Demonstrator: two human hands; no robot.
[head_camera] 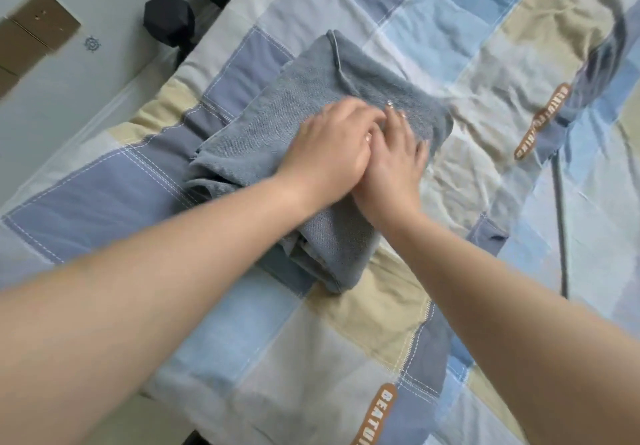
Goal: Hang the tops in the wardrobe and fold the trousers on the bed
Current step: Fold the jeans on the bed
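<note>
Two bare forearms are reaching from the near edge across the patchwork quilt of blue, grey and beige squares [346,358] covering the bed. Left hand [329,146] and right hand [394,160] are pressing flat, side by side and touching, on the folded grey-blue denim trousers [277,126], whose long axis is running from the near edge toward the far-left corner. Beyond that edge, black hexagonal dumbbells [169,20] are sitting on the pale floor [86,81].

1. There is only the head view, worn on the person's head, looking forward and steeply down.
2. It is tilted, so the bed [346,358] runs slantwise across the picture.
3. It sits close: both forearms enter from the bottom edge.
4. The floor [86,91] shows at upper left.
</note>
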